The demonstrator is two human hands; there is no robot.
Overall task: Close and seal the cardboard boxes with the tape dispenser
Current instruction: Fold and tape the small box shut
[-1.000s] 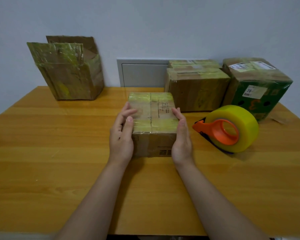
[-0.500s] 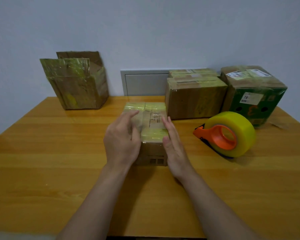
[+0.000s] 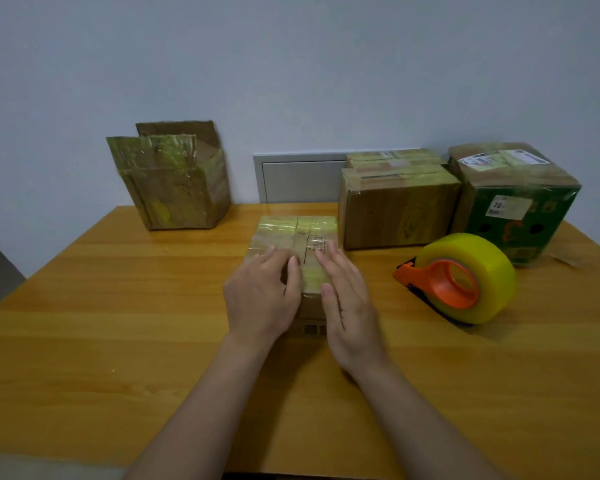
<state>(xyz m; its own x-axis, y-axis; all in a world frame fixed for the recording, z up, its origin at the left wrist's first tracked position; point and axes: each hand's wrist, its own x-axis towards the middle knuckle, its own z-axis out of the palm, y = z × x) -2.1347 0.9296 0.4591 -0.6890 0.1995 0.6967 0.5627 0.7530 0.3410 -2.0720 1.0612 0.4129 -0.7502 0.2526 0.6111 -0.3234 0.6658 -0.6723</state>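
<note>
Both hands, left point(image 3: 262, 299) and right point(image 3: 350, 306), have moved from the box point(image 3: 297, 237) sides onto its top, open and flat, centre frame: tape being pressed down.

Both hands have shifted from the flanks of the small taped box point(image 3: 297, 239) onto its top. The left hand point(image 3: 262, 299), which a second ago pressed the box's left side, now lies palm-down over the near left part of the lid. The right hand point(image 3: 349, 303), formerly against the right side, now rests flat with fingers point(image 3: 329, 258) extended over the printed label, at frame centre.
</note>
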